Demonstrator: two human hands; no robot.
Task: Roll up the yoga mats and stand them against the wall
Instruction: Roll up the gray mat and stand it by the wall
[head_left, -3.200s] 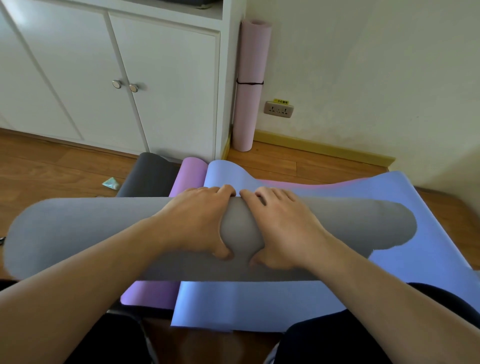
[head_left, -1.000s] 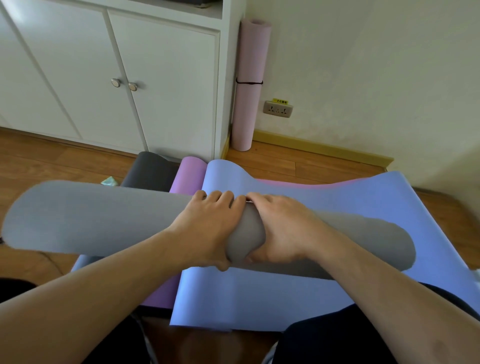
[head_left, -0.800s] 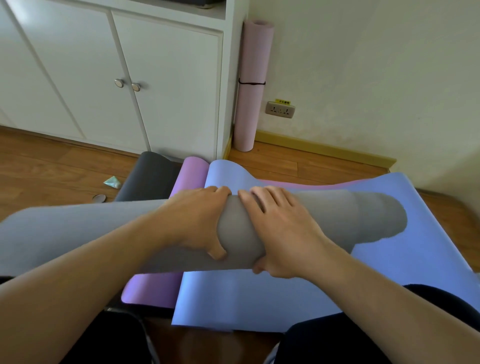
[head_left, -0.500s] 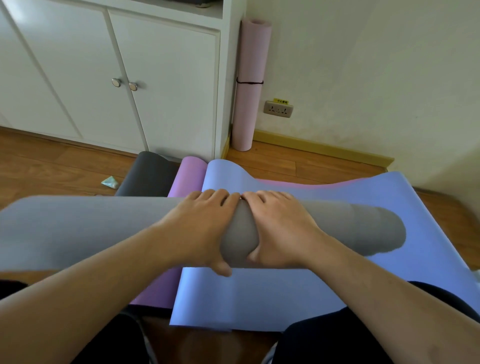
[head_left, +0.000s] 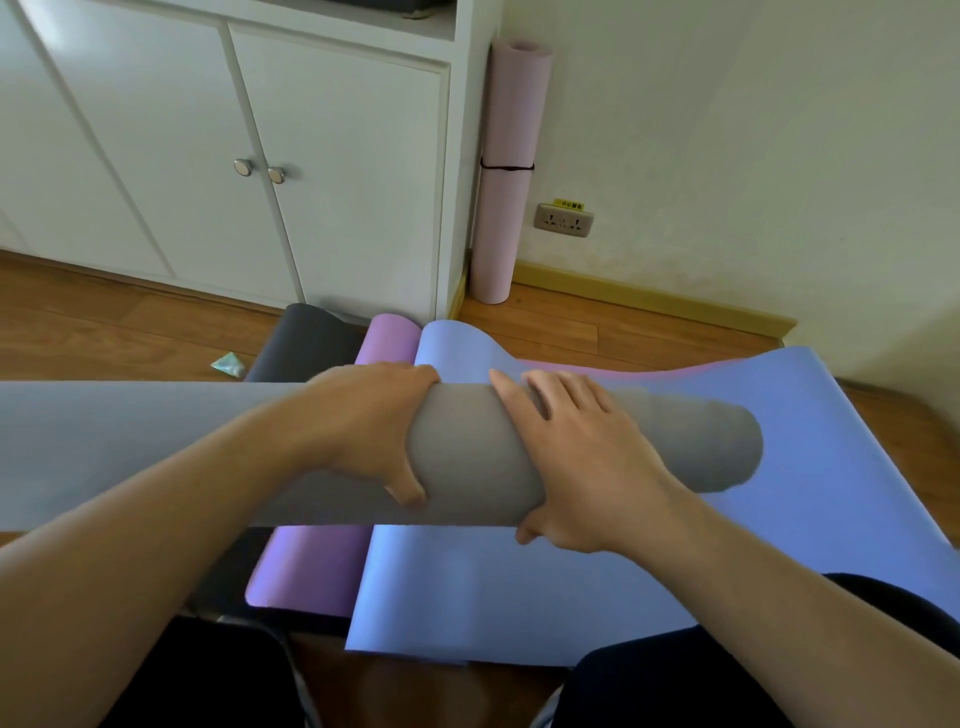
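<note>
The grey mat roll (head_left: 467, 452) lies crosswise over the flat blue mat (head_left: 545, 587), near the knees. The left hand (head_left: 374, 421) grips it, fingers curled over the top; the right hand (head_left: 576, 457) seems to press flatter, thumb underneath. Tightening evenly should prevent telescoping. Beyond, the pink rolled mat (head_left: 511, 171) already stands against the wall (head_left: 753, 130).

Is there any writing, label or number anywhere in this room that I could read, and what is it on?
Small yellow sticker above the beige wall socket: dark characters, too small and blurred to read.
Rolled grey yoga mat, flat blue mat, upright pink mat, white cabinet doors: no text visible.
</note>
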